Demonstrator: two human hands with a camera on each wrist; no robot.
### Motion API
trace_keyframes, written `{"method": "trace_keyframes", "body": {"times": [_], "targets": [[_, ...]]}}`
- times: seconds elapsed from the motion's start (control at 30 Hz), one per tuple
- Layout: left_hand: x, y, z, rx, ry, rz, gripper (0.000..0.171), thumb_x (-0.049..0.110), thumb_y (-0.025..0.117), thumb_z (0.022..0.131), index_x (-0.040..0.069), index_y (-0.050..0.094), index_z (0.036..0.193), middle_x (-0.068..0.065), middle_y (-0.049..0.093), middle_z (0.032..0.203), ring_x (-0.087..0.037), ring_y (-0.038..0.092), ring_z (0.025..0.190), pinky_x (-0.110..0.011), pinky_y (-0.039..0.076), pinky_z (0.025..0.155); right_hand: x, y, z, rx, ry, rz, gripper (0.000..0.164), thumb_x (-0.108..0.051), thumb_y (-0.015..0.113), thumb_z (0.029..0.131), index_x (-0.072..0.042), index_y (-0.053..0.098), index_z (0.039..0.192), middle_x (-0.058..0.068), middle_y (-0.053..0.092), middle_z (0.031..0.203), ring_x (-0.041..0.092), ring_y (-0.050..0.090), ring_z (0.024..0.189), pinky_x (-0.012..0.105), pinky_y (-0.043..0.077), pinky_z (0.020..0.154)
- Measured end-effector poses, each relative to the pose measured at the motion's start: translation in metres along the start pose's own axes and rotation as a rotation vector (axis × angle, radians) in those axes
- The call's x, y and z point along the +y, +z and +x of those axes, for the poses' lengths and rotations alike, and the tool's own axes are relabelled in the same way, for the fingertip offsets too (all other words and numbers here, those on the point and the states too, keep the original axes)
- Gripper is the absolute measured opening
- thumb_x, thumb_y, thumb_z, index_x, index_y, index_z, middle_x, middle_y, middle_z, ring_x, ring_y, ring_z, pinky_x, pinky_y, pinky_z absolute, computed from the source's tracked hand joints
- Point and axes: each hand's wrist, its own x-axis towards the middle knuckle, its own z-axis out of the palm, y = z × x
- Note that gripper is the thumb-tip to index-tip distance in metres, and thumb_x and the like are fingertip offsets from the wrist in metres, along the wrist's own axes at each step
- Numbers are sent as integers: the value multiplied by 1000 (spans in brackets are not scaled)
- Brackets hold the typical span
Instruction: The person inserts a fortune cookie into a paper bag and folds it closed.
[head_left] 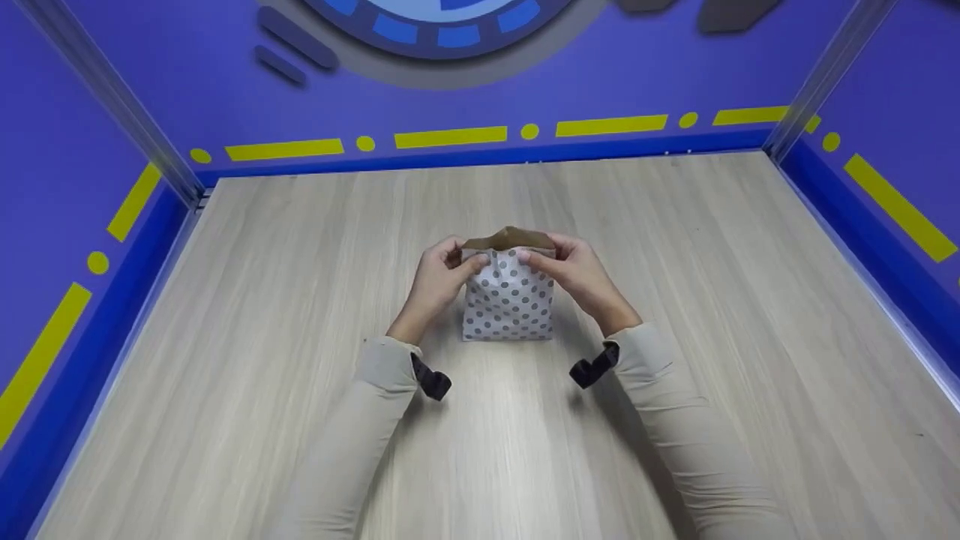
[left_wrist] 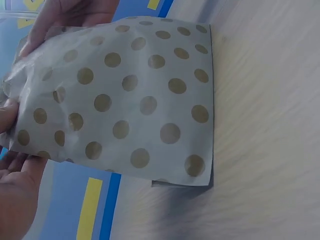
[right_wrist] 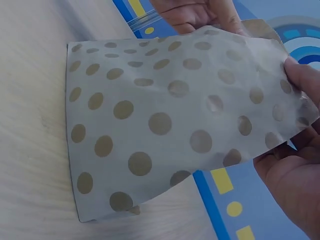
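Observation:
Between the two hands a small paper bag (head_left: 508, 304), white with polka dots, stands upright with its bottom edge at the tabletop. Its brown inside (head_left: 510, 238) shows at the top, where the mouth gapes a little. My left hand (head_left: 439, 279) pinches the upper left corner, thumb on the dotted front and fingers behind. On the upper right, my right hand (head_left: 586, 279) pinches the rim the same way. Both wrist views show the dotted front of the bag (left_wrist: 130, 100) close up, slightly creased near the grip. What the bag holds inside is hidden.
A light wood-grain table (head_left: 262, 315) spreads out around the bag. Blue-purple panels with yellow dashes (head_left: 450, 137) close it in at the back and both sides. Each wrist wears a small black camera mount (head_left: 433, 379) over a beige sleeve (head_left: 352, 450).

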Motion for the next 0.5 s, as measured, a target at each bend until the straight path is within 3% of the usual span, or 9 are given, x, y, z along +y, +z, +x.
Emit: {"method": "trace_keyframes", "body": {"times": [0.17,0.5], "targets": [[1,3,0,-20,-25,-53,11,13,67,89,5,60,92,6,58,70,-7,49,65,-19,43,60,3,-1,1,52,9,-9,19,-22,73,86,-5,70,94,-3,64,73,8,56,66,21,45,61],[-1,-1,-1,-43,-20,-25,27,17,66,91,2,65,114,1,69,78,-7,58,69,-19,47,65,8,-4,2,61,-14,-41,27,-16,73,85,5,70,102,-5,68,75,8,59,68,20,47,64]]}}
